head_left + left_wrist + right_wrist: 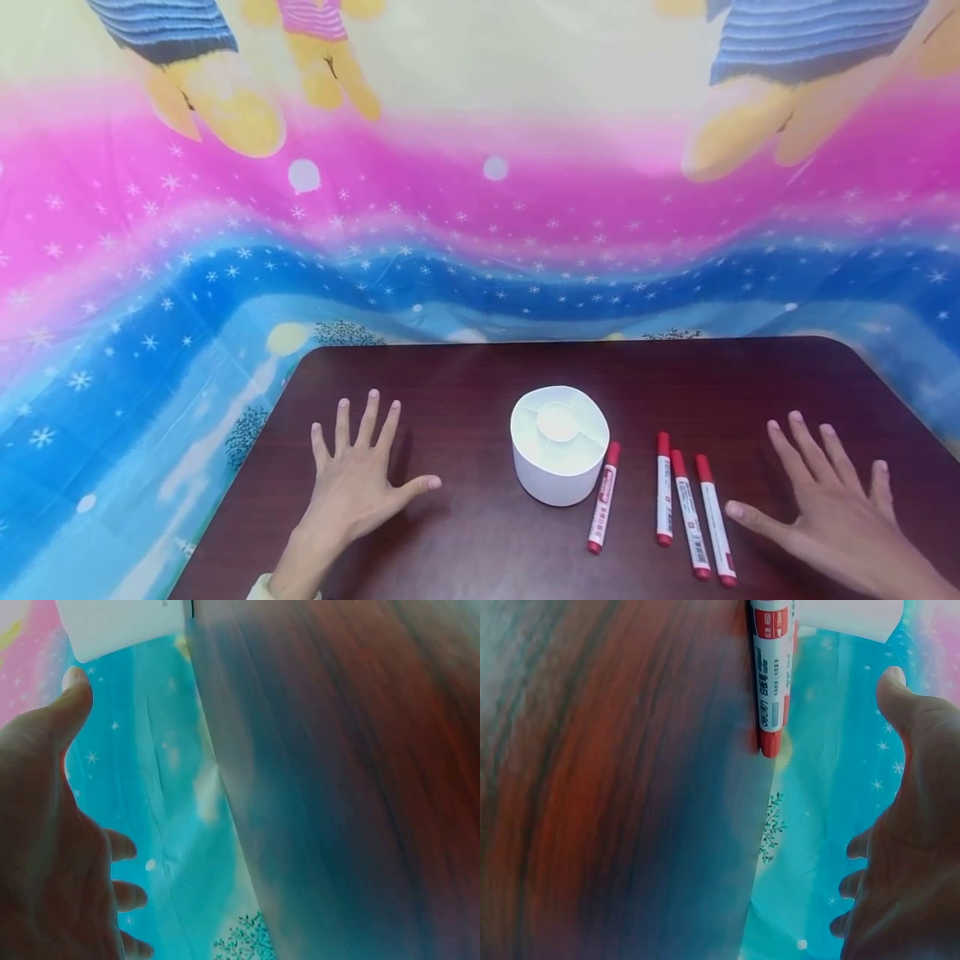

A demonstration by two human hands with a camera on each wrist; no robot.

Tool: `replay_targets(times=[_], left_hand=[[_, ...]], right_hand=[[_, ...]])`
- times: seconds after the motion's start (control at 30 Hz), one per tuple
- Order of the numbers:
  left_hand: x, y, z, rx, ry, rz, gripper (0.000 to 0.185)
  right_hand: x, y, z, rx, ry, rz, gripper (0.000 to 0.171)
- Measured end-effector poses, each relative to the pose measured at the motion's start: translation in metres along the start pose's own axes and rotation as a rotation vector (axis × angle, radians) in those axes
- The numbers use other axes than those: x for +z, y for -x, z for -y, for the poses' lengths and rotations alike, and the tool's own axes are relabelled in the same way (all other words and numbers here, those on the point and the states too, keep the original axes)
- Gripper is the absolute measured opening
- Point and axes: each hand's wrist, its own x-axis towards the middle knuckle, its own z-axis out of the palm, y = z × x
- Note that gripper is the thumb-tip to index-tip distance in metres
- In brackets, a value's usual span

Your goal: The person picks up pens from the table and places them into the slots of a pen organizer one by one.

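Observation:
My left hand point(354, 487) is spread with straight fingers over the left part of the table, holding nothing. On the right, my right hand point(828, 508) is also spread, its thumb tip close to the nearest marker point(716, 518). A round white organizer point(561, 482) with inner dividers and a round centre cup stands between the hands. One red-capped marker point(603, 500) lies against or just beside its right side. Two more markers, a left one point(664, 492) and a middle one point(690, 517), lie beside the one near my thumb. In the right wrist view a marker point(771, 675) shows close up.
The dark wooden table point(450, 375) has rounded far corners. Behind it hangs a colourful cloth point(465, 225) with snowflakes and cartoon figures, which also drops down along the table's left and right sides.

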Motion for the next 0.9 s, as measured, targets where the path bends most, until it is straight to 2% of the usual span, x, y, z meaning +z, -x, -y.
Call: replay_targets(times=[0.37,0.67,0.9], left_hand=[[0.001,-0.007,-0.027,0.066,-0.001,0.043,0.119],[0.003,-0.014,-0.047,0.126,0.039,0.047,0.116],[0.000,-0.019,-0.059,0.171,0.106,0.051,0.113]], right_hand=[[0.004,0.001,0.001,-0.082,-0.110,0.021,0.119],[0.003,0.000,0.006,-0.070,-0.148,0.065,0.119],[0.008,0.000,0.005,-0.081,-0.182,0.055,0.118]])
